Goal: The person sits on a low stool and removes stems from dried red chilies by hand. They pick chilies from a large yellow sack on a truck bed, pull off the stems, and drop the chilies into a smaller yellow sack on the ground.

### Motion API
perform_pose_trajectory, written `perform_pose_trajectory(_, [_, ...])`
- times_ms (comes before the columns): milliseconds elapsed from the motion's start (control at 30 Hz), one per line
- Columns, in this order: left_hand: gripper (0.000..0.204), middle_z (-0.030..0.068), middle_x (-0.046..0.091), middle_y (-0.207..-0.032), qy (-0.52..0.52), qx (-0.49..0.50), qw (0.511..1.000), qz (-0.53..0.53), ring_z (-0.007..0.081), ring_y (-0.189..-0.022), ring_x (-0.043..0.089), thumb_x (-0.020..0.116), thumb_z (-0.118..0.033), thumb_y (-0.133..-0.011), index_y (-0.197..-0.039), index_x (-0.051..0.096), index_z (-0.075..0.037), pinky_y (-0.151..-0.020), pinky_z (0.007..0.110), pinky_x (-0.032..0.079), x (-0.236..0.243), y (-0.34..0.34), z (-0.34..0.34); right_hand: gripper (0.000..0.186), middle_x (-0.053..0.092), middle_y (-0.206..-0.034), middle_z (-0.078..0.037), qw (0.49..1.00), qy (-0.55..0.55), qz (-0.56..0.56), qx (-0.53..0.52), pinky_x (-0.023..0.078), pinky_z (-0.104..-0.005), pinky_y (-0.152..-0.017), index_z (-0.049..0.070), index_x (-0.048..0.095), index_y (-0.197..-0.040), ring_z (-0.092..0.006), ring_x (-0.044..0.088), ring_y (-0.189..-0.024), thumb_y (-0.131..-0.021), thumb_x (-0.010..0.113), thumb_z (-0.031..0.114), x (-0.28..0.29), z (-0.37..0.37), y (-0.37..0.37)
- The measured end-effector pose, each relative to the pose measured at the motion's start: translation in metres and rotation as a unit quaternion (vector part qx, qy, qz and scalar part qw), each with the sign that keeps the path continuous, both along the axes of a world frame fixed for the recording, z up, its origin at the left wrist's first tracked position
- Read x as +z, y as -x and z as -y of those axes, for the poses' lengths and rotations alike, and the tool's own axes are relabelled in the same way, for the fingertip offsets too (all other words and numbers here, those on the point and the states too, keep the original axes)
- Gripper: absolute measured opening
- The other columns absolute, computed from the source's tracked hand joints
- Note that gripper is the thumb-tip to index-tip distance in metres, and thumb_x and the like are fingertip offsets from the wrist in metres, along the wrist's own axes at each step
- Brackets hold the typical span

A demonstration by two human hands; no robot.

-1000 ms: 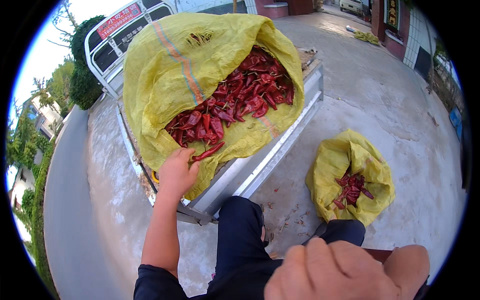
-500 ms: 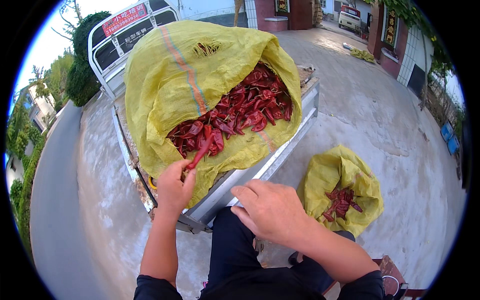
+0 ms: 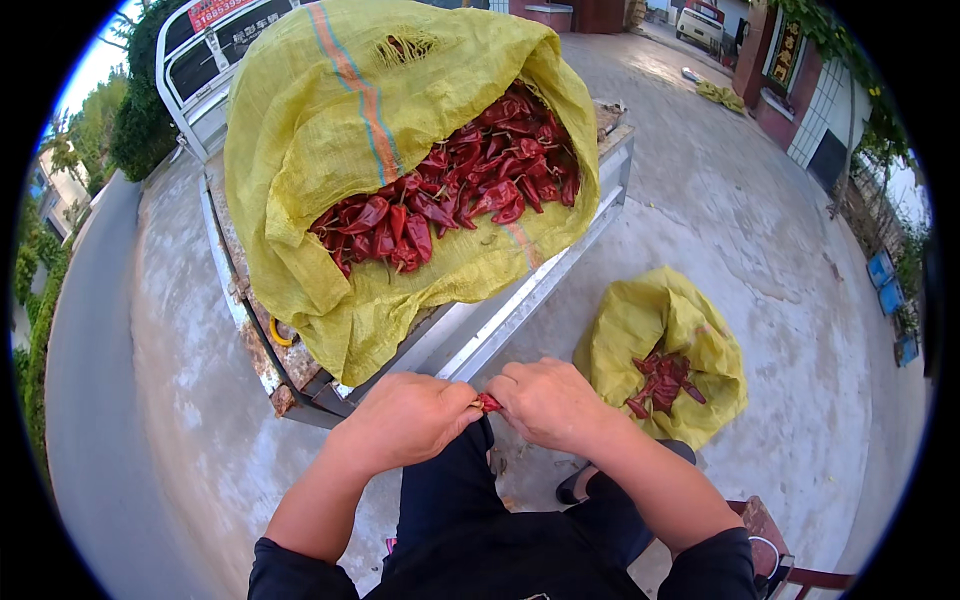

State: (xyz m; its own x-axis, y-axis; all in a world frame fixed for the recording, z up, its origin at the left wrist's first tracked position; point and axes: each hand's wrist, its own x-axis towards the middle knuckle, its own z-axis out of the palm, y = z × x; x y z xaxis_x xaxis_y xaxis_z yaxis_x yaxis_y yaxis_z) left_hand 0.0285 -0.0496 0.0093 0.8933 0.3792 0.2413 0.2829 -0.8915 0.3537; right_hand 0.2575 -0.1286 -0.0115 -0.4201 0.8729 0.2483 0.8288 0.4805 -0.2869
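Note:
Between my two hands, above my lap, is a red chili pepper [image 3: 487, 402], only a short piece of it showing. My left hand [image 3: 415, 418] grips one end. The fingers of my right hand [image 3: 545, 402] are closed at its other end. Beyond them a big yellow woven sack [image 3: 290, 130] lies on the truck bed, its mouth open toward me and full of dark red chili peppers [image 3: 455, 190]. On the ground to the right, a smaller yellow sack [image 3: 665, 300] with rolled-down sides holds several darker chili peppers [image 3: 663, 383].
The metal side panel [image 3: 510, 320] of the truck bed runs right in front of my knees. A yellow ring [image 3: 283, 332] sits at the bed's left corner. A reddish-brown stool [image 3: 765, 530] stands at lower right. Concrete paving [image 3: 740, 220] extends to the right.
My left hand has drawn the chili pepper from the big sack's mouth back toward me. My right hand, empty before, has closed on it too.

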Motion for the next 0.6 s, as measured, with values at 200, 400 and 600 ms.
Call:
perform_pose_trajectory(200, [0.023,0.0113,0.064,-0.068,0.173,-0.099,0.976,0.085,0.0310,-0.061,0.065,0.066,-0.022,-0.103,-0.089,0.064,-0.004,-0.057,0.042,0.050,-0.021,-0.002,-0.008,0.027,0.071,-0.089,-0.012,0.993,0.098,-0.053,0.048,0.056,-0.0489,-0.069,0.007,0.064,-0.094,-0.0355,0.072,-0.080,-0.101,0.067,0.034,0.013,0.007,-0.001])
perform_pose_trajectory(400, [0.024,0.0089,0.068,-0.072,0.588,-0.070,0.770,0.239,0.0173,-0.061,0.065,0.060,-0.019,-0.109,-0.094,0.067,0.000,-0.056,0.031,0.052,-0.057,-0.003,0.016,0.026,0.069,-0.083,-0.009,0.924,0.186,-0.328,0.068,0.056,-0.0382,-0.064,0.005,0.066,-0.094,-0.0247,0.073,-0.073,-0.107,0.063,0.027,-0.007,0.025,-0.002])
perform_pose_trajectory(600, [0.022,0.0082,0.069,-0.075,0.709,-0.036,0.544,0.447,0.0174,-0.061,0.065,0.061,-0.019,-0.108,-0.098,0.068,-0.002,-0.058,0.029,0.054,-0.102,-0.029,0.023,0.033,0.062,-0.075,-0.006,0.830,0.201,-0.520,0.010,0.049,-0.0297,-0.059,0.001,0.065,-0.090,-0.0148,0.060,-0.062,-0.110,0.058,0.026,-0.012,0.050,-0.009])
